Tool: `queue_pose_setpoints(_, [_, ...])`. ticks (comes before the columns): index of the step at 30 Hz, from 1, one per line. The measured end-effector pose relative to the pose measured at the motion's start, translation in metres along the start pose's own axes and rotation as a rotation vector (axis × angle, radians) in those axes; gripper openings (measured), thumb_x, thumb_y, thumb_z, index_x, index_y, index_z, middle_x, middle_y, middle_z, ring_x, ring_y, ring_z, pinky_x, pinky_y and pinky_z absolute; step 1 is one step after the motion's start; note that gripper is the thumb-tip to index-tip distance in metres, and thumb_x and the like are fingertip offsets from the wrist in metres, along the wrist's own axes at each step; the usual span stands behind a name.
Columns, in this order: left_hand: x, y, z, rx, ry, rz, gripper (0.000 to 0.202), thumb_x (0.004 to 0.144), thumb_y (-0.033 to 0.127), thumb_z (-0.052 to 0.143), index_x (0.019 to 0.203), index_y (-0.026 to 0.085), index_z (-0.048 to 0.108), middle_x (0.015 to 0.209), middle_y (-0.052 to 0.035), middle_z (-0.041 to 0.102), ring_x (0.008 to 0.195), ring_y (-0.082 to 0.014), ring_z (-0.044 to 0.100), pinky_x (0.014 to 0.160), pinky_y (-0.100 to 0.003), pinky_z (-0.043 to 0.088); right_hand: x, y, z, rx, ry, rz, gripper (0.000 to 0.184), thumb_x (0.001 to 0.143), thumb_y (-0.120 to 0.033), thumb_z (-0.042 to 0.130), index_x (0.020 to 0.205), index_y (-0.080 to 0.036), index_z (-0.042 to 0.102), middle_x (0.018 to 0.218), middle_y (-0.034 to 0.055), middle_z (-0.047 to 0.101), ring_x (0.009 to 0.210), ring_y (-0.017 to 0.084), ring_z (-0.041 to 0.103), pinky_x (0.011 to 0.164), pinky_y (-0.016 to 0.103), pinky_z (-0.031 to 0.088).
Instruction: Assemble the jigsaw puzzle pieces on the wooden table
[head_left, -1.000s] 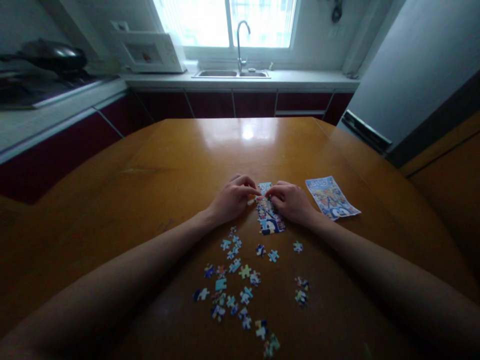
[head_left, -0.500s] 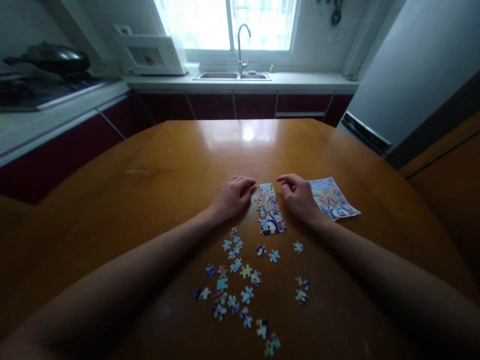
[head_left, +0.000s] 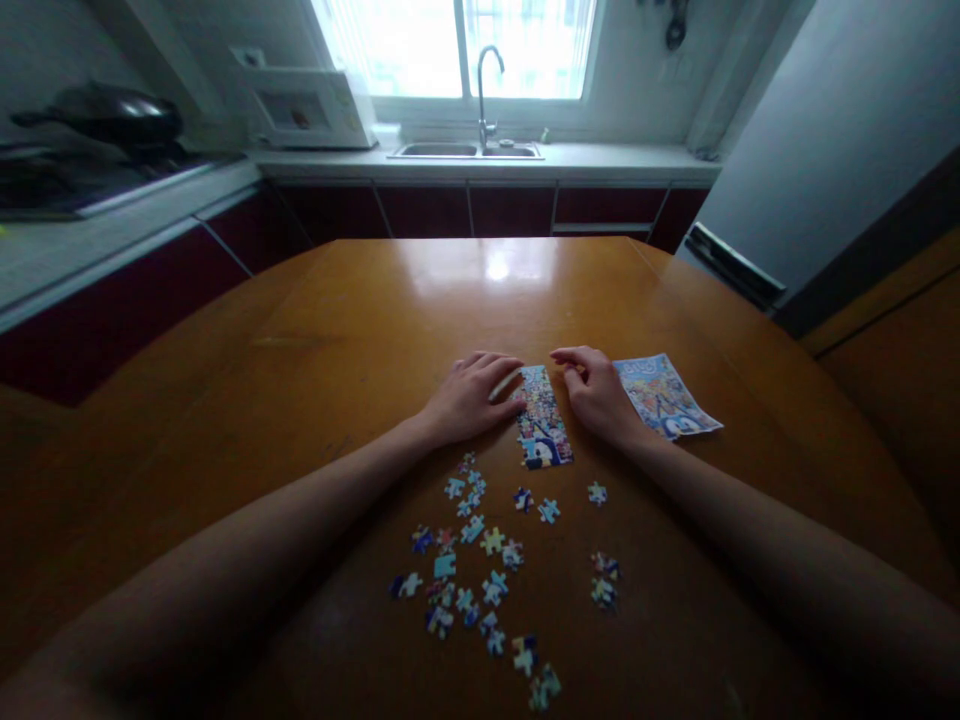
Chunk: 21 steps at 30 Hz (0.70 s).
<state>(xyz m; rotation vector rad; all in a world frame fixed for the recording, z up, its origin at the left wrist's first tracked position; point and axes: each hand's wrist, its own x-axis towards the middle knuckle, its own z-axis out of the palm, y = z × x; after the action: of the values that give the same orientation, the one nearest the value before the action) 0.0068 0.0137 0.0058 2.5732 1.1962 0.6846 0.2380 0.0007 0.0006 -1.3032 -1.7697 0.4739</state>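
A narrow strip of joined puzzle pieces (head_left: 544, 428) lies on the wooden table (head_left: 360, 330). My left hand (head_left: 469, 397) rests on the table at the strip's left edge, fingers curled with the fingertips touching the strip's upper left. My right hand (head_left: 596, 392) sits just right of the strip, fingers bent, its fingertips near the strip's top right corner. Neither hand visibly holds a piece. Several loose puzzle pieces (head_left: 480, 560) are scattered nearer to me, between my forearms.
A printed reference picture (head_left: 667, 397) lies right of my right hand. Beyond the table are a counter with a sink and tap (head_left: 480, 130), a white microwave (head_left: 307, 105), a pan on a stove (head_left: 112, 115) at left, and a grey fridge (head_left: 810, 150) at right.
A second ago both hands pinched together over the strip's top end. They drew apart to either side, and my left fingertips have since slid back against the strip's left edge.
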Motion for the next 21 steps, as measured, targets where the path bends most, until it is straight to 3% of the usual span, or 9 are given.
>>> queue_pose_setpoints(8, [0.0000,-0.0007,0.0008,0.008,0.005,0.036,0.047,0.090,0.047,0.070,0.130,0.025,0.059,0.129,-0.0071,0.067,0.123,-0.0286,0.057,0.105,-0.047,0.044,-0.0012,0.0005,0.0071,-0.180,-0.219,-0.155,0.040,0.103,-0.032,0.042,0.133,-0.020,0.064,0.136,0.0123,0.066,0.130,0.028,0.055,0.112,0.049,0.039])
queue_pose_setpoints(21, [-0.0001,-0.0035,0.0011,-0.010,0.011,0.044,0.047,0.090,0.049,0.070,0.130,0.028,0.059,0.128,-0.0069,0.067,0.123,-0.0288,0.057,0.105,-0.047,0.044,-0.0017,-0.0001,0.0049,-0.190,-0.239,-0.168,0.034,0.103,-0.031,0.042,0.125,-0.021,0.066,0.126,0.0111,0.069,0.121,0.026,0.058,0.106,0.045,0.041])
